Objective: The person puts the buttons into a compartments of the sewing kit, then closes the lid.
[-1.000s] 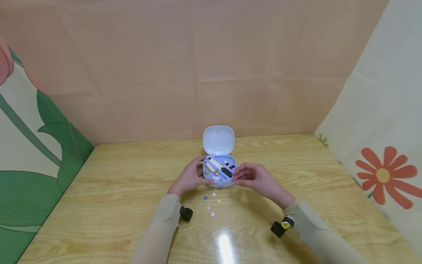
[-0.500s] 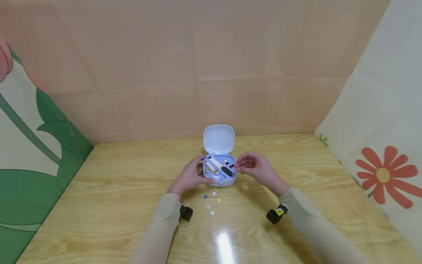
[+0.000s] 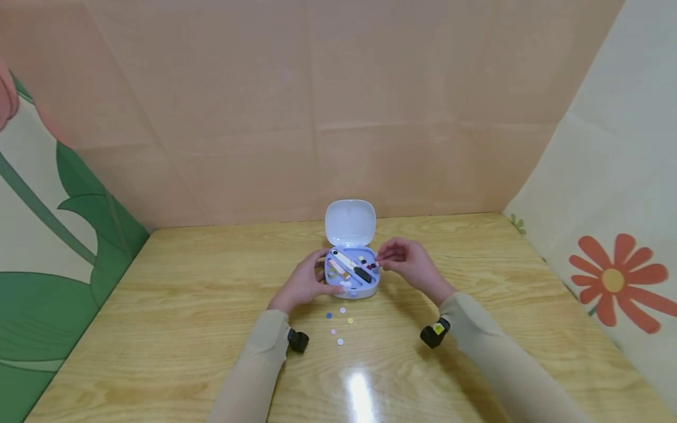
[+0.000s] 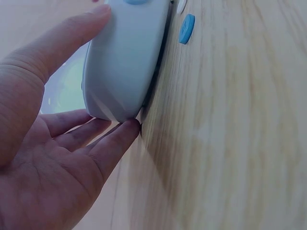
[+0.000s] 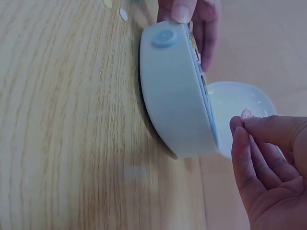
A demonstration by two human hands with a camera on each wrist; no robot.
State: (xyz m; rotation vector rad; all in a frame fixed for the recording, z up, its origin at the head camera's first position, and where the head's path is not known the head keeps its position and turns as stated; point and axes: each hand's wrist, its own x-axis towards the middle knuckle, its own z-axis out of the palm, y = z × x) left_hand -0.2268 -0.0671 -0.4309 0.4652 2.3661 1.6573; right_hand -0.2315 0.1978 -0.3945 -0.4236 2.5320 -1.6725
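A small sewing box, pale blue and white, stands on the table with its lid raised at the back. My left hand holds the box by its left side, thumb on the front corner and fingertips against the side wall. My right hand is over the box's right edge. Between thumb and forefinger it pinches a small pinkish-white button. Inside the box lie a long white-and-black tool set diagonally, a pink item and, in the right compartment, several small dark and light buttons.
On the wooden table, in front of the box, lie several loose buttons, among them a blue button, a yellow button and a white button. A plain backdrop rises behind the table's far edge.
My right hand has moved away from the body and slightly left, from the box's front right corner to its right compartment. The left hand has stayed on the box.
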